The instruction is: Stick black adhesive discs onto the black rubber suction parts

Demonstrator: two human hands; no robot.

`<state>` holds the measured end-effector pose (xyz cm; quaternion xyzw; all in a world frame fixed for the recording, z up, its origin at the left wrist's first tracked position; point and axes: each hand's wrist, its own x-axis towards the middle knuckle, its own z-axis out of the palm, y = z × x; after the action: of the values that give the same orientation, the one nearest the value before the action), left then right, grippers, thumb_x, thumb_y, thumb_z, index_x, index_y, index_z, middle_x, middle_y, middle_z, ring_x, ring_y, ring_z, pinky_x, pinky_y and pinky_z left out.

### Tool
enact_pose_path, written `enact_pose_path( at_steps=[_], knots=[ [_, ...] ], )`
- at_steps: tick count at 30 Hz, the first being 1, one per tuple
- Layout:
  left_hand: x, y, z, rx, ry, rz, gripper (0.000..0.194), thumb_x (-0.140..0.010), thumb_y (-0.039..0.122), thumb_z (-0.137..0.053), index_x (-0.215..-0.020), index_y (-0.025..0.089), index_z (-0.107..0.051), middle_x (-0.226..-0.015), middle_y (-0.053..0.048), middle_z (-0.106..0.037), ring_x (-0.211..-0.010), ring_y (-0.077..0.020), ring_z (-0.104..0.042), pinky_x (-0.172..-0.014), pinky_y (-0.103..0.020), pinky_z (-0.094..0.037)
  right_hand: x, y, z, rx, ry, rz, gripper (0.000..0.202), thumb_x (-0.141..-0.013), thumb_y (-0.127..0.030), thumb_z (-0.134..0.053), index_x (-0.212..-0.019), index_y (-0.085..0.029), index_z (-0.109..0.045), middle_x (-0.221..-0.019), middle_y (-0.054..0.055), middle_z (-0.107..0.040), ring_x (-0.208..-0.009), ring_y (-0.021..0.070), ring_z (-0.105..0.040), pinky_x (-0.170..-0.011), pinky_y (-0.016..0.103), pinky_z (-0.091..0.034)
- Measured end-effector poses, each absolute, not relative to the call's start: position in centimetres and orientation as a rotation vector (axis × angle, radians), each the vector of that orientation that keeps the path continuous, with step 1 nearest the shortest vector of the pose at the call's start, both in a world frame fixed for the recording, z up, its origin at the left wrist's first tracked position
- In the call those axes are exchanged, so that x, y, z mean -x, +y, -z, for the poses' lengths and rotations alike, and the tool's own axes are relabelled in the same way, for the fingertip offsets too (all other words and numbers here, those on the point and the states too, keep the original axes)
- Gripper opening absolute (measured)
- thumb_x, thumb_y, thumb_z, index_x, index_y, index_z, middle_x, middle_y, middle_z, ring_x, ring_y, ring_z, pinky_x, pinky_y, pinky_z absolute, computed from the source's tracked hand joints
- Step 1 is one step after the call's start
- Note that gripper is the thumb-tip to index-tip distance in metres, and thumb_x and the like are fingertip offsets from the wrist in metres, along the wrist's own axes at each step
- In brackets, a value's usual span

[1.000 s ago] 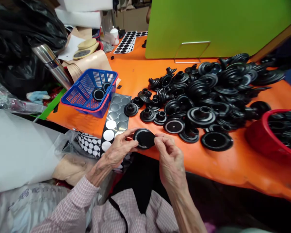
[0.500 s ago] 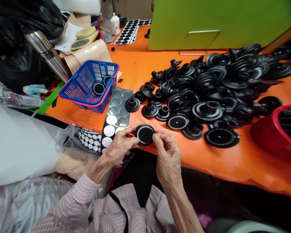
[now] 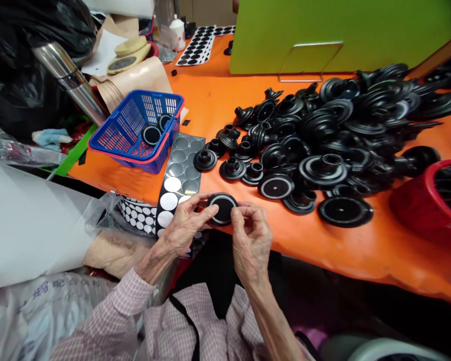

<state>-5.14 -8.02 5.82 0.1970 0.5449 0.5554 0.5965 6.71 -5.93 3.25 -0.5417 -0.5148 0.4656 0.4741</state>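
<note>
A round black disc part (image 3: 222, 210) with a pale ring is held flat at the table's front edge. My left hand (image 3: 186, 220) grips its left side, the thumb lying on the top face. At the right rim, my right hand (image 3: 251, 230) has thumb and forefinger pinched against the disc. Just left of the disc, a strip of round stickers (image 3: 180, 170) hangs over the table edge, white circles showing on its lower part. A large pile of black flanged parts (image 3: 319, 125) lies behind and to the right.
A blue basket (image 3: 115, 128) with two black discs stands at the back left. At the right edge is a red tub (image 3: 413, 200) of black parts. A green board (image 3: 270, 40) stands behind the pile; a steel flask (image 3: 69, 80) leans at left.
My right hand has moved a little left, over the disc's right rim. My left thumb has slid further onto the disc's face. The disc has shifted slightly left.
</note>
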Motion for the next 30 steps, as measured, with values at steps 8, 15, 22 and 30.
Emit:
enact_pose_path(
  at_steps=[8, 15, 22, 30],
  knots=[
    [5.2, -8.3, -5.7, -0.457, 1.325, -1.318, 0.039, -0.066, 0.028, -0.076, -0.101, 0.016, -0.063, -0.093, -0.004, -0.062, -0.079, -0.0155, -0.063, -0.066, -0.031, -0.058, -6.1, -6.2, -2.9, 1.317, -1.4, -0.97, 0.018, -0.088, -0.037, -0.051, -0.079, -0.022, -0.052, -0.091, 0.005, -0.055, -0.085, 0.0179, -0.055, -0.068, 0.031, -0.05],
    [5.2, -8.9, -5.5, -0.426, 1.327, -1.38, 0.036, -0.067, 0.025, -0.075, -0.099, 0.016, -0.062, -0.085, 0.0, -0.061, -0.07, -0.0116, -0.062, -0.064, -0.026, -0.055, -6.1, -6.6, -2.4, 1.324, -1.248, -1.141, 0.025, -0.082, -0.044, -0.061, -0.091, -0.022, -0.054, -0.092, 0.005, -0.057, -0.083, 0.0182, -0.058, -0.074, 0.034, -0.051],
    [11.0, -7.3, -9.9, -0.563, 1.361, -1.503, 0.042, -0.069, 0.029, -0.074, -0.106, 0.013, -0.061, -0.092, -0.006, -0.065, -0.074, -0.0156, -0.065, -0.065, -0.03, -0.058, -1.2, -2.1, -7.0, 0.967, -1.266, -1.675, 0.031, -0.074, -0.046, -0.071, -0.071, -0.019, -0.056, -0.06, -0.004, -0.054, -0.054, 0.0103, -0.051, -0.054, 0.024, -0.044],
    [17.2, -9.7, -11.4, -0.984, 2.059, -1.377, 0.041, -0.077, 0.05, -0.065, -0.098, 0.014, -0.063, -0.077, -0.003, -0.062, -0.066, -0.0128, -0.06, -0.062, -0.025, -0.049, 4.4, 1.2, -10.5, 0.719, -1.533, -1.42, 0.02, -0.087, -0.039, -0.05, -0.091, -0.021, -0.058, -0.085, 0.001, -0.063, -0.074, 0.0142, -0.063, -0.074, 0.034, -0.051]
  ],
)
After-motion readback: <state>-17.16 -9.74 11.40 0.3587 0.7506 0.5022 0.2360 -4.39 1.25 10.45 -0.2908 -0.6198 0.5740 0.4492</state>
